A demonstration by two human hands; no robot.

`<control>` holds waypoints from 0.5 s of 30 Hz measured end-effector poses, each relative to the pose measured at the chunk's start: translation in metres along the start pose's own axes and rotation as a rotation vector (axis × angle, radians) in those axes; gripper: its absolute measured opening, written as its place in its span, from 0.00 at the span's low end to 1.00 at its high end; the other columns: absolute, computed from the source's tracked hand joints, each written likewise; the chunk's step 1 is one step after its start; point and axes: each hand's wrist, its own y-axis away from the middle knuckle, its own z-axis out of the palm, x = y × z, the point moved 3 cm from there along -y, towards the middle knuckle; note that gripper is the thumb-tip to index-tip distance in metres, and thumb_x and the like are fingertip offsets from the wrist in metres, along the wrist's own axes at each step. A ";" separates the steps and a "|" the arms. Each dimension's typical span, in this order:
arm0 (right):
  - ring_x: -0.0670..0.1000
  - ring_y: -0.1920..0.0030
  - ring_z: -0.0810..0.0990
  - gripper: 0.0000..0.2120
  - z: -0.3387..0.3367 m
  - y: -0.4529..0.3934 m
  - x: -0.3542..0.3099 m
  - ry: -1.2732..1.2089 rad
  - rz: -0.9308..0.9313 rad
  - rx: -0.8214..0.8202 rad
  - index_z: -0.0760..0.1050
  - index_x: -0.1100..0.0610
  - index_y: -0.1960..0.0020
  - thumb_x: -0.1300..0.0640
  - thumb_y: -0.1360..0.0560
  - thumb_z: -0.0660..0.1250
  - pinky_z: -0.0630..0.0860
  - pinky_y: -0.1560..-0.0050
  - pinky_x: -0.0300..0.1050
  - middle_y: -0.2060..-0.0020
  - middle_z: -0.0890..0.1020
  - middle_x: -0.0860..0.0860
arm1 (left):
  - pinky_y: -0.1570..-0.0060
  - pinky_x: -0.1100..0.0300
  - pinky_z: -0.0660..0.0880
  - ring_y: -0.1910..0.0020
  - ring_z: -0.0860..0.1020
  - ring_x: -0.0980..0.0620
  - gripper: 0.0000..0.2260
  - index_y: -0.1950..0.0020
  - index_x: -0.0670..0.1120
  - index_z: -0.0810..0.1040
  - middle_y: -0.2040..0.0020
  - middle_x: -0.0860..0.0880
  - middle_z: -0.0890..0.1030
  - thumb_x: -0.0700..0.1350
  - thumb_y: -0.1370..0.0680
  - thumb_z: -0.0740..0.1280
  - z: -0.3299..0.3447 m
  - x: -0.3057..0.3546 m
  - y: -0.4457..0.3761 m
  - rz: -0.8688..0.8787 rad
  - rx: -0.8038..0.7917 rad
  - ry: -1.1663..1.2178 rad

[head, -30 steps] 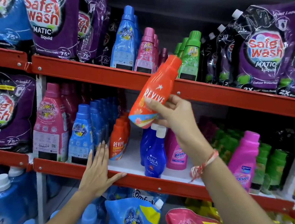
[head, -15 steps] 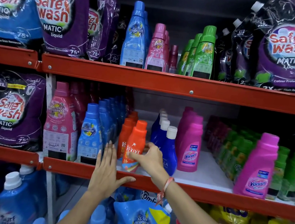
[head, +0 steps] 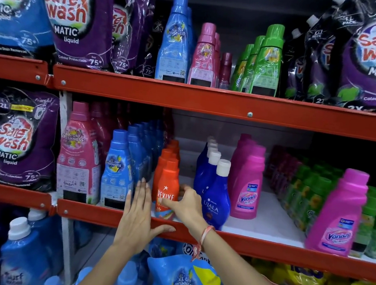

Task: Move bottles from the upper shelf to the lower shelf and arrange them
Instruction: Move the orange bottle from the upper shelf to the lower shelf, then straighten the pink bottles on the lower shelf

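An orange Revive bottle point(head: 167, 189) stands upright at the lower shelf point(head: 264, 249) front. The right hand point(head: 187, 204), at its 3 o'clock, curls around it. The left hand point(head: 138, 215) lies flat at 7 o'clock, thumb on the shelf edge.

Two bare forearms reach up from the bottom of the frame. The left hand point(head: 138, 215) is flat and open, fingers together pointing up, thumb spread out to the right. The right hand point(head: 186, 204), a red thread bracelet point(head: 205, 234) on its wrist, curls its fingers leftward in a loose grip.
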 end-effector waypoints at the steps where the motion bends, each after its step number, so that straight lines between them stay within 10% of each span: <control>1: 0.52 0.41 0.80 0.30 -0.001 0.000 0.000 0.006 -0.010 -0.021 0.72 0.57 0.36 0.51 0.34 0.77 0.77 0.40 0.48 0.40 0.81 0.54 | 0.26 0.48 0.45 0.24 0.54 0.42 0.55 0.24 0.33 0.53 0.23 0.35 0.56 0.78 0.32 0.50 0.000 0.000 0.000 0.000 0.000 0.005; 15: 0.41 0.62 0.81 0.05 -0.116 0.065 0.036 -0.085 -0.288 0.420 0.78 0.52 0.54 0.60 0.28 0.71 0.77 0.59 0.32 0.63 0.83 0.46 | 0.26 0.47 0.49 0.23 0.54 0.41 0.58 0.24 0.33 0.52 0.22 0.35 0.55 0.80 0.34 0.48 0.005 -0.003 0.002 -0.004 0.012 0.034</control>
